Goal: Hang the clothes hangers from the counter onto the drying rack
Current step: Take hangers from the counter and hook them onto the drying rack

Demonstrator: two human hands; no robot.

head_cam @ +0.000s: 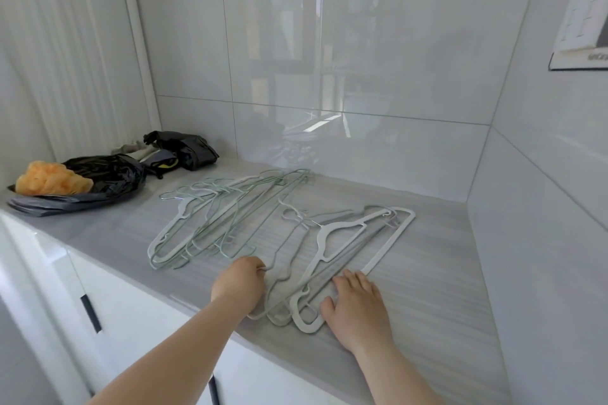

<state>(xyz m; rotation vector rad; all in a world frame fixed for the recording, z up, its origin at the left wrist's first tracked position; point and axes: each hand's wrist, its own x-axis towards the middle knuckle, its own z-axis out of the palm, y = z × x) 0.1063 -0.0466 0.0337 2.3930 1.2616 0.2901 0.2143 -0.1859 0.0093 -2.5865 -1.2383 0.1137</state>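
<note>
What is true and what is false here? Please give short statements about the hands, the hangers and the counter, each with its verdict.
The hangers lie in two piles on the counter: a left pile and a right pile. True.
The left hand grips the right pile at its left edge. True.
The right hand lifts a hanger into the air. False: it rests flat on the right pile, fingers straight.
The black bag lies right of the hangers. False: it lies to their left, beside an orange bundle.
</note>
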